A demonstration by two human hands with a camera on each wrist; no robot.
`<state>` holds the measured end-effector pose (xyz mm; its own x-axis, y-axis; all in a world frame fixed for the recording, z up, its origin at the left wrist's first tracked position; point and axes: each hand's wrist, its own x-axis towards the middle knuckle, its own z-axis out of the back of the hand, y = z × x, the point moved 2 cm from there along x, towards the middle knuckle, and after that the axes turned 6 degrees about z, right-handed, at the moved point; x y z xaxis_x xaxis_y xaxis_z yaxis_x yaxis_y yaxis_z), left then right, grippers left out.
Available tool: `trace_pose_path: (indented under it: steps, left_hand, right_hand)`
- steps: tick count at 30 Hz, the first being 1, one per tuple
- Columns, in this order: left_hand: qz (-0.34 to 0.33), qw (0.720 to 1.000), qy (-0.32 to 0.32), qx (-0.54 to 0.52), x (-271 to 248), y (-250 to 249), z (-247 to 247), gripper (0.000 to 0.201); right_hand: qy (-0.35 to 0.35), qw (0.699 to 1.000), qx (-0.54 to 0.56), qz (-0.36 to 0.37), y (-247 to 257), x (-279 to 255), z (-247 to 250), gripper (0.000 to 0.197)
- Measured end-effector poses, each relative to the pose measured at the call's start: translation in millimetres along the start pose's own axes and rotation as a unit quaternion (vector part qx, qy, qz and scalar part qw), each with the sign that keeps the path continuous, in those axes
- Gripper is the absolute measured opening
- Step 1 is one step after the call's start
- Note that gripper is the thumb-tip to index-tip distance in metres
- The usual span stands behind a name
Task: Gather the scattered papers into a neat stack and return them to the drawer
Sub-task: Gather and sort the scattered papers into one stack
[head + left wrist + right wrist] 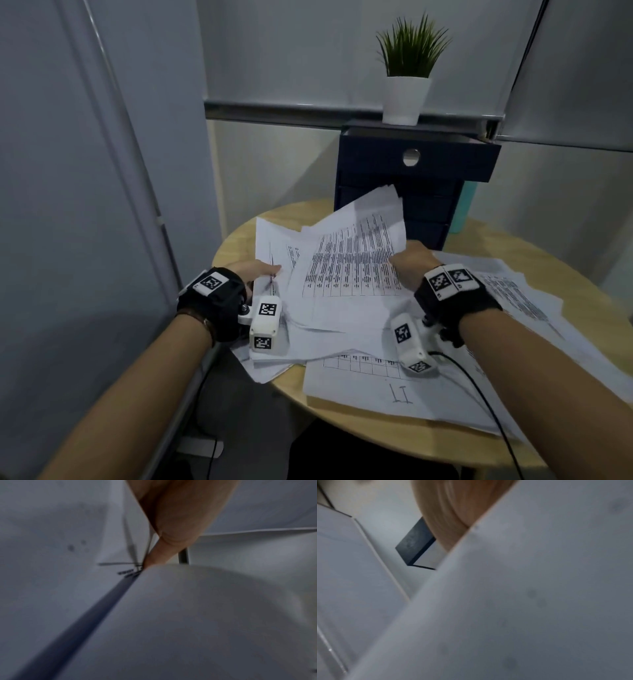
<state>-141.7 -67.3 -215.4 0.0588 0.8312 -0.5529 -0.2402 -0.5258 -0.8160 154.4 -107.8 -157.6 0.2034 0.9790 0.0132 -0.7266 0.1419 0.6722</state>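
both hands are busy with the white printed paper sheets (346,270): the right hand (412,262) grips the right edge of a raised bundle with a table printed on it, thumb on top, and the left hand (255,269) rests on a sheet at the left side of the heap, with one fingertip (155,559) pressing where two sheets meet; if its other fingers are curled around paper i cannot tell, because the left wrist view is blurred. the papers are not yet a neat stack. they lie fanned and crossed over most of the round light wooden table (428,442), some hanging over its near and right edge, and only the bundle in the right hand is lifted and tilted up toward the dark blue drawer cabinet (397,205) behind. so i judge the task is at an early stage: gathering is in hand, while squaring the edges and putting away are left. the top drawer (416,159) of the cabinet stands pulled out, but its inside is hidden from this angle. on the cabinet top stands a white pot with a green grass-like plant (407,68).
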Motion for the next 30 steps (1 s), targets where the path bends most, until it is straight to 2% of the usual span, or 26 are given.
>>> trace_pose_path:
  steps: [1,2,3,5,6,8,11,14,16,18,21,23,25,27,28,30]
  left_hand:
    - [0.008,1.000,-0.007,0.013,-5.7,-0.4,-1.9,0.027]
    - [0.008,1.000,-0.011,0.023,-6.0,-0.3,-2.3,0.021]
    - [0.005,1.000,-0.012,0.027,-10.0,-0.5,-3.2,0.023]
    - [0.008,1.000,-0.010,0.019,-4.3,-0.9,-1.3,0.041]
    - [0.019,1.000,0.003,0.019,-5.0,-1.0,-4.1,0.043]
    - [0.031,0.999,0.019,0.011,-10.2,-2.7,-9.5,0.033]
    - [0.037,0.999,0.035,0.001,-14.2,-4.3,-14.9,0.023]
    - [0.030,0.999,0.019,0.012,-11.6,-4.3,-13.3,0.037]
    - [0.031,0.999,0.007,0.041,-10.3,-4.2,-10.4,0.046]
    - [0.026,0.997,-0.002,0.077,-10.9,-5.0,-10.9,0.053]
    - [0.003,0.997,-0.040,0.072,-9.5,-6.5,-10.9,0.052]
    - [0.008,0.997,-0.038,0.066,9.9,-0.3,-4.3,0.064]
    - [0.019,0.999,-0.032,0.019,19.2,3.3,-3.2,0.075]
    - [0.001,0.998,-0.054,-0.020,3.8,0.6,-10.6,0.059]
    - [-0.016,0.996,-0.080,-0.029,1.0,-0.8,-12.8,0.051]
    - [-0.021,0.994,-0.097,-0.035,-3.8,-0.5,-16.7,0.047]
  right_hand:
    - [0.031,0.999,-0.027,-0.001,-2.4,0.1,-0.5,0.012]
    - [0.047,0.997,-0.057,0.001,-3.7,0.1,0.5,0.016]
    - [0.036,0.996,-0.084,0.005,-4.2,1.4,2.9,0.020]
    - [-0.034,0.994,-0.107,0.012,-3.3,4.0,11.4,0.025]
    - [-0.081,0.991,-0.109,0.017,-1.9,4.7,16.6,0.025]
    - [-0.150,0.981,-0.115,0.043,-1.0,7.9,23.1,0.024]
    - [-0.186,0.967,-0.121,0.124,1.4,15.4,21.9,0.019]
    - [-0.195,0.954,-0.167,0.156,5.1,11.9,21.8,0.026]
    - [-0.158,0.959,-0.181,0.150,7.9,9.2,19.9,0.027]
    - [-0.092,0.972,-0.166,0.140,10.7,7.5,17.1,0.029]
    - [0.003,0.983,-0.143,0.114,16.7,10.2,13.6,0.033]
    - [0.106,0.975,-0.170,0.091,20.4,9.0,5.8,0.035]
    - [0.167,0.957,-0.226,0.065,21.5,3.4,-3.3,0.036]
    - [0.177,0.947,-0.263,0.058,19.5,4.5,-10.7,0.039]
    - [0.177,0.948,-0.259,0.050,20.2,4.4,-11.9,0.041]
    - [0.173,0.961,-0.215,0.023,23.1,3.8,-9.6,0.051]
